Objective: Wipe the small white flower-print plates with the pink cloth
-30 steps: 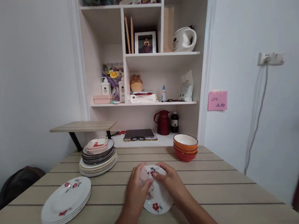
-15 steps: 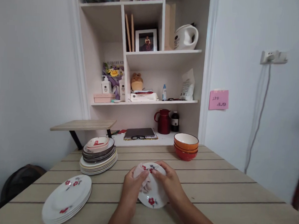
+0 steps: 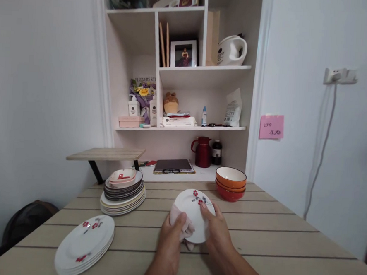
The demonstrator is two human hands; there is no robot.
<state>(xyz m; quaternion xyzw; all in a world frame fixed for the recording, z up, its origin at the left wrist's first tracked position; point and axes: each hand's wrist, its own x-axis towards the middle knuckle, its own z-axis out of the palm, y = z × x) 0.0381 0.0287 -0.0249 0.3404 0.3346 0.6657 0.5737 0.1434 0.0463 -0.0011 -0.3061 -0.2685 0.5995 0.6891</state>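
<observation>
A small white plate (image 3: 199, 221) with red flowers is held up over the table, tilted toward me. My left hand (image 3: 171, 236) grips a pale pink cloth (image 3: 180, 218), folded over the plate's left edge with the thumb pressing on it. My right hand (image 3: 217, 228) is closed on the plate's right edge, thumb on the upper face near the flowers and fingers behind. A corner of the cloth hangs below the plate. To the left lies a stack of white flowered plates (image 3: 85, 241).
Behind that stack stands a taller pile of plates (image 3: 123, 202) topped by small dishes (image 3: 122, 176). Orange and red bowls (image 3: 230, 184) are nested at the back right. A small raised wooden shelf (image 3: 106, 153) stands at the back left. A red jug (image 3: 203, 151) stands in the shelving behind.
The plate has been turned and raised a little, its flowers now near the top right edge. Both hands have shifted slightly right in view. The camera view has moved a little.
</observation>
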